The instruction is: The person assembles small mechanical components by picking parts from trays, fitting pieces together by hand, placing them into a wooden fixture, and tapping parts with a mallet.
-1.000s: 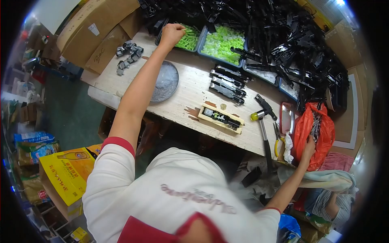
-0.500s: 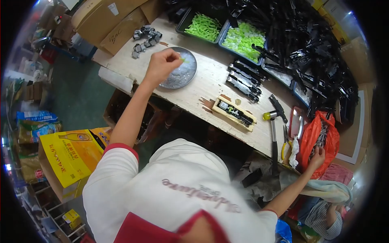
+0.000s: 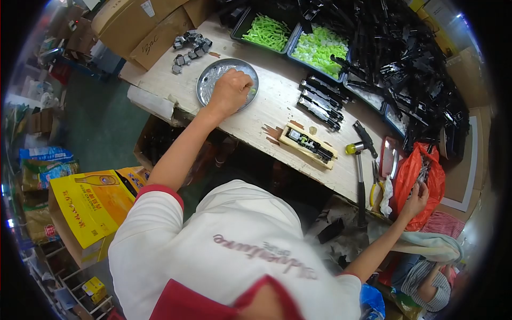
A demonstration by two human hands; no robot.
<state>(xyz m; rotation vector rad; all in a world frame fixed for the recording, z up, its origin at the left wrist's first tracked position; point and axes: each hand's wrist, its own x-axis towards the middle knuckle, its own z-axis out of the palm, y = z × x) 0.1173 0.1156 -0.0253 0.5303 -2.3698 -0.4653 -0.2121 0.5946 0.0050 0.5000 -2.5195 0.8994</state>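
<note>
My left hand [image 3: 231,92] is over a round metal dish [image 3: 206,88], its fingers pinched on a small green plastic piece [image 3: 252,91] that shows at the fingertips. At the mouth of a red plastic bag [image 3: 433,188], my right hand [image 3: 416,201] has its fingers drawn together beside thin metal pins [image 3: 423,173]; what they hold, if anything, is too small to make out. Between the hands, a wooden fixture [image 3: 290,141] lies on the bench with a black mechanism [image 3: 314,149] in it.
Bins of green sticks [image 3: 266,33] and green-white pieces [image 3: 320,50] stand at the back. Black assemblies [image 3: 394,58] are piled behind them. Several more black parts [image 3: 320,106] lie in a row. A hammer [image 3: 360,184], pliers [image 3: 376,186] and grey metal pieces [image 3: 191,48] rest on the bench.
My left hand has moved right and slightly down over the dish, with the green piece in its fingers. The right hand has moved slightly up at the bag's mouth.
</note>
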